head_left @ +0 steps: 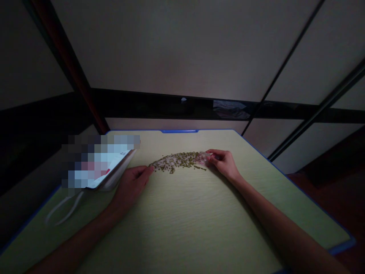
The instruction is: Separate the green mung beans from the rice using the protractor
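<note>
A long curved strip (178, 160) lies across the middle of the table. It looks like see-through plastic, pinkish at its right end, with many small green-brown grains on or in it. I cannot tell whether the grains are loose or attached. At its left end, my left hand (138, 176) is closed, thumb and fingers pinching the tip. My right hand (224, 161) pinches the pinkish plastic at the other end. A few grains sit along the strip's lower edge, just apart from it.
The pale table (182, 220) has a blue rim and a blue handle (179, 131) at its far edge. A lit screen (110, 161), partly blurred out, leans on a support at the left, with a white strap (64, 209) beside it. Light panels (171, 49) stand behind the table.
</note>
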Action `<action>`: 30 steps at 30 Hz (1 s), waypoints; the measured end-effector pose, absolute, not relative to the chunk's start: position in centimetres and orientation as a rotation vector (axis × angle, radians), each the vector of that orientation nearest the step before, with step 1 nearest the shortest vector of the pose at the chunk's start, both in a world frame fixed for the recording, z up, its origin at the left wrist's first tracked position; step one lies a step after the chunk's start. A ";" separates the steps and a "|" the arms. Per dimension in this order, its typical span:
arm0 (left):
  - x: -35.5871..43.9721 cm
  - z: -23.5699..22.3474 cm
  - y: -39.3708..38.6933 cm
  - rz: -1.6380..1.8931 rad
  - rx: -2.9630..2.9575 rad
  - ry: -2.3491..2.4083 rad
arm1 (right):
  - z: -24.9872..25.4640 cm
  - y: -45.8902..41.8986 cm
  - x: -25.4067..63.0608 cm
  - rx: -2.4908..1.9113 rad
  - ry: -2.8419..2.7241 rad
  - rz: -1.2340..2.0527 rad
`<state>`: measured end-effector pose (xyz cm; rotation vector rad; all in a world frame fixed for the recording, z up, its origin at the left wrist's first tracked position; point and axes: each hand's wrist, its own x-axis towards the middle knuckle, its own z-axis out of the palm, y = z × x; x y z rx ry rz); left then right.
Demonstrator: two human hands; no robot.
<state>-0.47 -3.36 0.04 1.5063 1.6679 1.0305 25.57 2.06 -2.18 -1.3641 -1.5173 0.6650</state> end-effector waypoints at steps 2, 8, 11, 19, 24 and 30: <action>-0.5 0.0 -3.4 1.039 1.509 1.658 | -2.2 2.0 25.6 -1.369 -1.512 0.663; -0.4 0.2 -3.4 1.022 1.510 1.688 | -2.4 2.2 25.6 -1.361 -1.514 0.672; -0.4 0.1 -3.3 1.005 1.518 1.697 | -2.4 2.3 25.6 -1.343 -1.525 0.681; -0.4 0.1 -3.4 1.015 1.493 1.693 | -2.6 2.3 25.7 -1.293 -1.547 0.717; -0.3 0.3 -3.5 1.009 1.498 1.695 | -2.5 2.3 25.6 -1.288 -1.527 0.762; -0.4 0.1 -3.4 1.011 1.507 1.697 | -2.4 2.1 25.6 -1.316 -1.541 0.715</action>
